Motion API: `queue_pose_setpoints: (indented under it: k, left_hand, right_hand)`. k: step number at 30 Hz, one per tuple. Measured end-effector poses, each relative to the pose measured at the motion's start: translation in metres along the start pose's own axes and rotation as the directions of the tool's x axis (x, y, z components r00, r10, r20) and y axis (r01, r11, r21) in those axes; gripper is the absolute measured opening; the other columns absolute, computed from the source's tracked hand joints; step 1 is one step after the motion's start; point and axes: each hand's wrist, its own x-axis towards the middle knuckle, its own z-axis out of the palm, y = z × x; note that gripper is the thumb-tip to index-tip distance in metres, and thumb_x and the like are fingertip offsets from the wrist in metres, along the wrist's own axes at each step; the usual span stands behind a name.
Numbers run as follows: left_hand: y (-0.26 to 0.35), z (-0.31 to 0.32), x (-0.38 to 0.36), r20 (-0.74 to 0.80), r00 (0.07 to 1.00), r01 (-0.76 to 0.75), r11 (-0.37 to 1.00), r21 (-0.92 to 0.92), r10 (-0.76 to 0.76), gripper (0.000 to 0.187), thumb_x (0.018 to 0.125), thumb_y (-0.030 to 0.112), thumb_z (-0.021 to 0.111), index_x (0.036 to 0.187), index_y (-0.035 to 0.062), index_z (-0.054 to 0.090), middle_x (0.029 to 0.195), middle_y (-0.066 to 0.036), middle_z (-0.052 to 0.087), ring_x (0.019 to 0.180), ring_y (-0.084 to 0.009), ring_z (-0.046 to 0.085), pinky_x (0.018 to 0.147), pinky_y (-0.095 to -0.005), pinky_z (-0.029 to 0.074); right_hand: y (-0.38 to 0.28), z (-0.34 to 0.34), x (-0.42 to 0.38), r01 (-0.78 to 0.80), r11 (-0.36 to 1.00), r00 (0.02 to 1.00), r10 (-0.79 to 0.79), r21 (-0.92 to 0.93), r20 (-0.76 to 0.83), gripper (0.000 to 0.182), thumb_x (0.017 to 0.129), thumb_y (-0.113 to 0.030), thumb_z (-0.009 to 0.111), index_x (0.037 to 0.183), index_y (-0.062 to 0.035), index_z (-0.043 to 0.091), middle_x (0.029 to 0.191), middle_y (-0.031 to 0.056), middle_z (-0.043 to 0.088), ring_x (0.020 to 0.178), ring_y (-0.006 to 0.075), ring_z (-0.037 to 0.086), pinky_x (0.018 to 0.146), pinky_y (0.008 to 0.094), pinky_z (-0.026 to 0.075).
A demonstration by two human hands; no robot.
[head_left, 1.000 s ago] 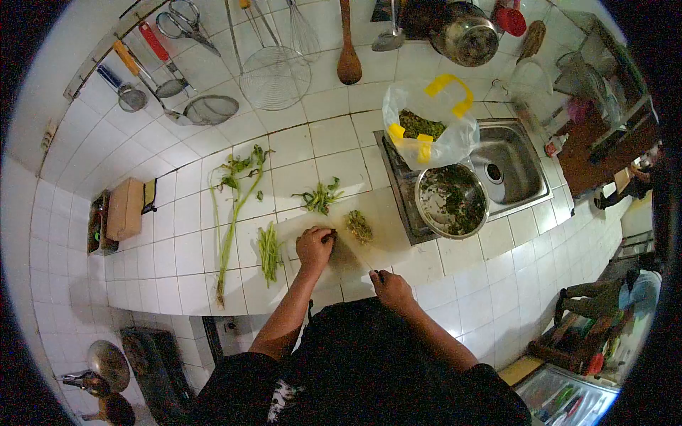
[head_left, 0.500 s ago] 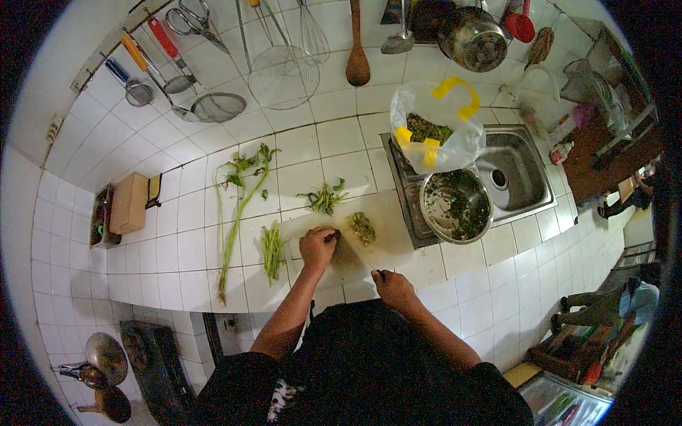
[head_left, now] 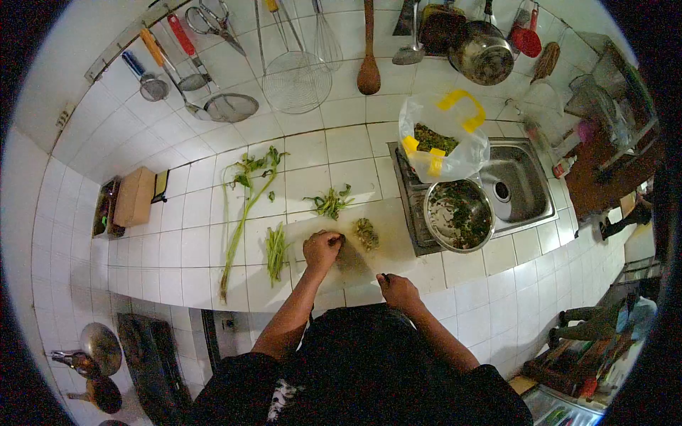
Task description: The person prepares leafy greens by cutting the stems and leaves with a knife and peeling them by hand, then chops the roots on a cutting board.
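My right hand [head_left: 399,291] is wrapped round the dark handle of a knife [head_left: 360,260], whose grey blade slants up and left over the pale cutting board [head_left: 387,213]. Near the blade's far end my left hand [head_left: 322,251] is closed, fingers pinched at a small dark thing I cannot make out. Just right of the blade lies a small heap of chopped greens [head_left: 365,234]. Leafy pieces [head_left: 330,202] sit at the board's top edge. Cut green stems [head_left: 275,253] lie to the left, and long leafy stalks [head_left: 245,213] stretch out farther left.
A steel bowl [head_left: 459,246] with chopped greens stands beside the sink [head_left: 529,167]. Behind it a plastic bag [head_left: 465,153] with yellow handles holds more greens. A cardboard box [head_left: 135,197] is at the left wall. Utensils, including a wooden spoon [head_left: 369,74], hang above.
The view has shifted slightly, so the counter and wall things sit a little lower and to the right. Both hands keep nearly the same places at the knife and board.
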Motion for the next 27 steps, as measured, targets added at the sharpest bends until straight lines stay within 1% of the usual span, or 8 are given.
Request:
queue_pose_setpoints:
  k: [2, 8, 10, 13, 18, 20, 24, 27]
  left_hand:
    - [-0.002, 0.003, -0.003, -0.051, 0.997, -0.060, 0.998, -0.017, 0.059, 0.017, 0.070, 0.022, 0.071, 0.087, 0.0176, 0.072, 0.092, -0.003, 0.068, 0.088, -0.0260, 0.063, 0.076, -0.0432, 0.046]
    - [-0.001, -0.001, -0.001, 0.004, 0.997, -0.071, 0.997, -0.006, 0.071, 0.019, 0.069, 0.020, 0.071, 0.088, 0.0175, 0.071, 0.092, -0.002, 0.068, 0.086, -0.0260, 0.063, 0.075, -0.0429, 0.046]
    - [0.003, -0.002, -0.001, 0.005, 0.998, -0.063, 0.998, -0.001, 0.063, 0.020, 0.069, 0.020, 0.071, 0.089, 0.0174, 0.071, 0.093, -0.001, 0.068, 0.086, -0.0258, 0.063, 0.075, -0.0430, 0.046]
    - [0.000, -0.001, -0.001, -0.007, 0.996, -0.092, 0.995, 0.045, 0.092, 0.020, 0.069, 0.020, 0.072, 0.088, 0.0174, 0.071, 0.093, -0.001, 0.068, 0.087, -0.0256, 0.063, 0.074, -0.0433, 0.046]
    - [-0.003, 0.001, -0.003, -0.044, 0.994, -0.100, 0.992, 0.079, 0.104, 0.016, 0.069, 0.021, 0.071, 0.085, 0.0177, 0.071, 0.089, -0.003, 0.068, 0.086, -0.0261, 0.063, 0.074, -0.0435, 0.046]
    - [0.002, 0.003, -0.004, -0.059, 0.998, -0.018, 1.000, -0.013, 0.017, 0.015, 0.069, 0.022, 0.072, 0.083, 0.0177, 0.072, 0.084, -0.004, 0.067, 0.084, -0.0269, 0.063, 0.075, -0.0436, 0.046]
    - [0.004, 0.006, -0.005, -0.117, 0.992, -0.054, 0.998, -0.039, 0.049, 0.015, 0.069, 0.023, 0.073, 0.084, 0.0177, 0.072, 0.081, -0.005, 0.067, 0.081, -0.0273, 0.062, 0.075, -0.0436, 0.045]
    - [0.005, 0.005, -0.008, -0.103, 0.995, -0.009, 1.000, -0.014, 0.007, 0.016, 0.069, 0.022, 0.072, 0.084, 0.0170, 0.072, 0.081, -0.005, 0.067, 0.080, -0.0271, 0.062, 0.074, -0.0436, 0.045]
  right_hand:
    - [0.002, 0.004, -0.002, 0.003, 1.000, 0.999, -0.003, 0.010, -0.044, 0.054, 0.097, -0.049, 0.031, 0.104, -0.0048, 0.061, 0.100, 0.0220, 0.065, 0.098, 0.0415, 0.060, 0.086, 0.0516, 0.047]
    - [-0.001, 0.003, -0.003, -0.022, 1.000, 0.997, 0.022, -0.004, -0.070, 0.055, 0.096, -0.051, 0.032, 0.103, -0.0050, 0.061, 0.097, 0.0230, 0.065, 0.094, 0.0421, 0.061, 0.083, 0.0527, 0.047]
    - [-0.005, 0.000, -0.007, 0.012, 0.999, 0.997, -0.009, 0.034, -0.082, 0.055, 0.097, -0.046, 0.033, 0.101, -0.0002, 0.062, 0.092, 0.0269, 0.064, 0.092, 0.0447, 0.060, 0.082, 0.0531, 0.047]
    - [-0.016, 0.009, 0.004, 0.094, 0.991, 0.984, -0.077, 0.100, -0.159, 0.055, 0.097, -0.046, 0.034, 0.099, 0.0006, 0.062, 0.090, 0.0274, 0.064, 0.091, 0.0449, 0.061, 0.081, 0.0530, 0.048]
    - [-0.022, -0.001, 0.017, 0.089, 0.995, 0.992, -0.085, 0.034, -0.096, 0.056, 0.097, -0.047, 0.034, 0.098, 0.0004, 0.063, 0.092, 0.0279, 0.064, 0.091, 0.0450, 0.061, 0.081, 0.0528, 0.048]
    - [-0.016, -0.006, 0.004, 0.027, 1.000, 0.998, -0.027, 0.007, -0.062, 0.056, 0.097, -0.047, 0.034, 0.096, 0.0006, 0.063, 0.089, 0.0281, 0.064, 0.090, 0.0459, 0.060, 0.080, 0.0532, 0.047]
    - [0.011, 0.004, 0.003, 0.033, 0.999, 0.995, -0.033, -0.001, -0.097, 0.056, 0.097, -0.046, 0.034, 0.095, 0.0016, 0.063, 0.089, 0.0284, 0.063, 0.090, 0.0467, 0.059, 0.080, 0.0537, 0.047]
    - [0.009, 0.001, -0.001, 0.025, 1.000, 0.999, -0.025, 0.006, -0.046, 0.059, 0.098, -0.050, 0.028, 0.097, -0.0021, 0.062, 0.097, 0.0241, 0.065, 0.095, 0.0429, 0.060, 0.084, 0.0523, 0.046]
